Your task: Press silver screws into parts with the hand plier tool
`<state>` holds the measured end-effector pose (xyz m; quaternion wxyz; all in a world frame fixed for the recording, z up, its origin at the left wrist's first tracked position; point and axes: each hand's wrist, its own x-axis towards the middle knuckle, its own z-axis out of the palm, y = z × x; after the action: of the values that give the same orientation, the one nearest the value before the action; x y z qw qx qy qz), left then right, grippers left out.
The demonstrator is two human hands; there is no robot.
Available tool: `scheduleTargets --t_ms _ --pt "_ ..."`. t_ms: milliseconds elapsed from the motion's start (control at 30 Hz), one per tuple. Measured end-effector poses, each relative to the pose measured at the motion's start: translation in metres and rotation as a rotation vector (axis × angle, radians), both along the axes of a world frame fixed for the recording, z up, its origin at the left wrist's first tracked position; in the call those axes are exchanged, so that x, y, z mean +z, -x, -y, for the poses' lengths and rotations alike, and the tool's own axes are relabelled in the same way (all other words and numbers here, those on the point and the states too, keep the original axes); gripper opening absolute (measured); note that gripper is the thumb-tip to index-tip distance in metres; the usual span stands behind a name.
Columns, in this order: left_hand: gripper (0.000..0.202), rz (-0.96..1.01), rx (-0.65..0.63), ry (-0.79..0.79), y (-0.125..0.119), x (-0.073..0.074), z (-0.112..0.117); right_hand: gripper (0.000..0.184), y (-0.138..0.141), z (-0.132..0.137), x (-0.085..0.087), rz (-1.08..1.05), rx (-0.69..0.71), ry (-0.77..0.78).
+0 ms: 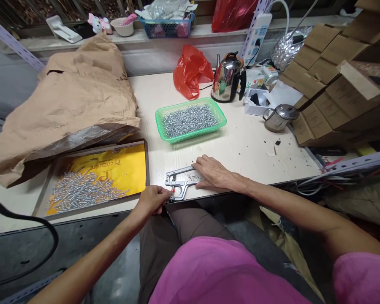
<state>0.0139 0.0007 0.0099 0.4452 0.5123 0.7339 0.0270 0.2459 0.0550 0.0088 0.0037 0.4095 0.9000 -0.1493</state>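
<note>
A silver hand-press plier with a spring lies at the table's front edge, its jaw facing left. My right hand is wrapped round the handle end of the plier. At the jaw, my left hand has thumb and fingers pinched together; what they hold is too small and hidden to make out. To the left, a shallow tray lined with a yellow sheet bears a heap of thin metal pins. Behind the plier stands a green plastic basket full of small shiny metal parts.
A large brown paper sack leans over the tray's back edge. An electric kettle, a red plastic bag and a metal pot stand towards the back. Stacked cardboard boxes rise at the right. Small dark scraps lie on the table.
</note>
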Motion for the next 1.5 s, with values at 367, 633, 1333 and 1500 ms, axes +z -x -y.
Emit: scheduleTargets --t_ms 367,633,1333,1500 --pt "0.056 -0.296 -0.808 -0.699 -0.046 -0.011 -0.029 0.05 0.002 0.003 -0.004 0.019 -0.006 -0.044" --pt "0.051 -0.423 -0.907 -0.694 -0.046 -0.015 -0.039 0.043 0.009 -0.004 -0.001 0.117 -0.019 -0.07" --pt "0.039 -0.385 -0.591 -0.862 -0.068 -0.037 0.005 0.021 0.012 -0.05 -0.004 0.032 0.109 -0.073" --pt "0.047 -0.224 -0.617 -0.916 -0.076 -0.05 0.026 0.014 0.025 -0.074 -0.016 0.09 0.036 -0.232"
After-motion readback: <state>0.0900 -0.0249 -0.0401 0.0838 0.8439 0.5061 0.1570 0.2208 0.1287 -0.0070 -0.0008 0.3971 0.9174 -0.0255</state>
